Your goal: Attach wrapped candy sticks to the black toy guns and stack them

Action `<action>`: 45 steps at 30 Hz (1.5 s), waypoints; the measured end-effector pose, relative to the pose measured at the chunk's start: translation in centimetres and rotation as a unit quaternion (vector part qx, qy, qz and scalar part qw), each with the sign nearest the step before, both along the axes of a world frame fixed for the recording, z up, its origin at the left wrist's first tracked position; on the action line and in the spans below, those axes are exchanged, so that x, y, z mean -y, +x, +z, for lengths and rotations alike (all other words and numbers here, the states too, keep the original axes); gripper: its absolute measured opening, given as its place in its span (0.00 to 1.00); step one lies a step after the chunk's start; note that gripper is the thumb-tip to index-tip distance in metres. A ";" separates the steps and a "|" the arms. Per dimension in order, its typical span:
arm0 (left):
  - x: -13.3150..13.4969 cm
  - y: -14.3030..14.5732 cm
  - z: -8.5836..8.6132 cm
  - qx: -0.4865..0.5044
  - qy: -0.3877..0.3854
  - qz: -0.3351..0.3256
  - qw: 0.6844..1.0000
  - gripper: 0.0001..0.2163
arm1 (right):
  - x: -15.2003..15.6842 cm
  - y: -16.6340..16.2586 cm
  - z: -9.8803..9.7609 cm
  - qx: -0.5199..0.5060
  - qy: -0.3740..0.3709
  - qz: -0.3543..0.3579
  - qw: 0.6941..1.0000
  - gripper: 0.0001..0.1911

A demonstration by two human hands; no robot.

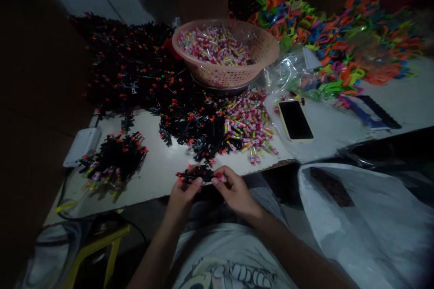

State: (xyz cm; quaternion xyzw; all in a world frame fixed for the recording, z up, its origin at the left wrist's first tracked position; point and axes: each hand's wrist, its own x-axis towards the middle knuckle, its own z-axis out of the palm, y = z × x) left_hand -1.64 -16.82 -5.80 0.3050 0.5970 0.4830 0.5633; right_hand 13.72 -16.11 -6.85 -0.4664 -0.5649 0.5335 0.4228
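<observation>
At the table's front edge, my left hand [186, 191] closes its thumb and fingers around a small black plastic toy [202, 172] with red-orange tips. My right hand [236, 193] pinches a small pink tube [222, 177] at the toy's right end; whether the two are joined is hidden by the fingers. Just beyond my hands lies a heap of similar black toys [190, 126] with orange and green bits. Beside it, to the right, is a pile of small pink and yellow tubes [249, 117].
A pink perforated basket [225, 76] full of tubes stands behind. At left lie a bunch of toys with tubes [117, 160] and a white box [82, 146]. To the right are a phone [295, 120], clear plastic bags [286, 72] and colourful plastic pieces [325, 31]. A white sack [373, 226] hangs below.
</observation>
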 end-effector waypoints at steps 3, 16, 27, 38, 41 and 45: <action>0.5 1.5 -0.2 0.089 -0.042 -0.017 0.995 0.21 | 0.9 -0.7 -0.6 -0.032 0.015 -0.005 0.999 0.12; 0.8 1.4 1.1 0.036 -0.002 0.019 0.999 0.17 | 1.0 0.8 0.1 0.074 0.104 -0.029 0.991 0.07; 0.8 1.6 2.3 -0.041 -0.032 0.031 0.998 0.16 | 0.7 1.5 0.9 0.202 0.247 0.043 0.947 0.06; 0.4 1.1 -0.1 0.085 -0.075 0.004 0.994 0.20 | 0.6 1.0 -0.1 0.358 0.235 0.026 0.903 0.09; 0.5 1.6 0.0 0.113 -0.075 -0.010 0.991 0.19 | 0.5 1.0 0.0 0.371 0.223 0.045 0.900 0.08; 0.0 1.7 0.5 0.107 -0.076 0.012 0.991 0.19 | -0.2 1.3 0.6 0.365 0.198 0.054 0.908 0.08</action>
